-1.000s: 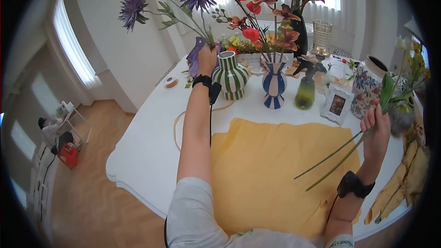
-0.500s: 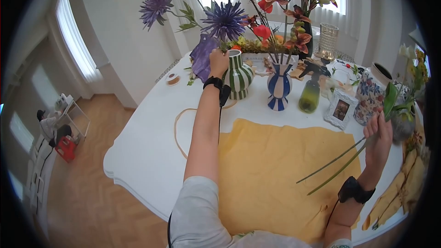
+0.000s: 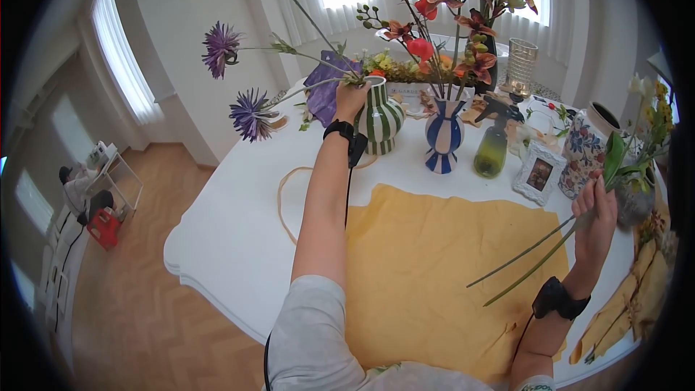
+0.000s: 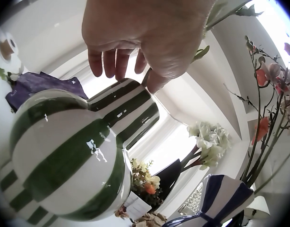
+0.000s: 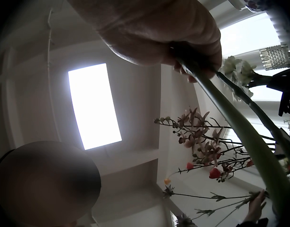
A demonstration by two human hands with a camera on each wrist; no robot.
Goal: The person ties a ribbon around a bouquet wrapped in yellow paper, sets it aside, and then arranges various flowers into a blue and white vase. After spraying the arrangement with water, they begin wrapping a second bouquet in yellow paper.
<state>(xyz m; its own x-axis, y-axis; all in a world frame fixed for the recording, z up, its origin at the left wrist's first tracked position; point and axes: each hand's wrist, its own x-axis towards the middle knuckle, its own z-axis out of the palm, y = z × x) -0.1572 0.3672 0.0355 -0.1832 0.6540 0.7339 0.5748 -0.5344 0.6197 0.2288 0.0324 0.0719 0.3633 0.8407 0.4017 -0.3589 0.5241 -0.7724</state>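
At the mouth of the green-and-white striped vase [image 3: 384, 122], my left hand [image 3: 350, 103] pinches the stem of a spray of purple spiky flowers [image 3: 251, 115]. The blooms lean out to the left. In the left wrist view, the thumb and fingers hang right at the rim of the vase's neck [image 4: 123, 106], and the flower stem passes up behind the hand. My right hand [image 3: 596, 216] grips two long green stems [image 5: 242, 127] on the right, over the table. A broad green leaf [image 3: 615, 152] stands above that hand, and the bare stem ends point down-left.
A yellow cloth-like sheet [image 3: 449, 275] covers the front of the white table [image 3: 224, 253]. Behind it stand a blue-striped vase [image 3: 443, 137] of orange flowers, a green spray bottle [image 3: 491, 152], a white picture frame [image 3: 538, 173] and a floral vase [image 3: 581, 146]. Purple wrapping [image 3: 322, 100] lies back left.
The left hand has moved right, to the striped vase's mouth, and the purple flowers have swung down to the left. The right hand has kept its grip on the green stems with little movement.
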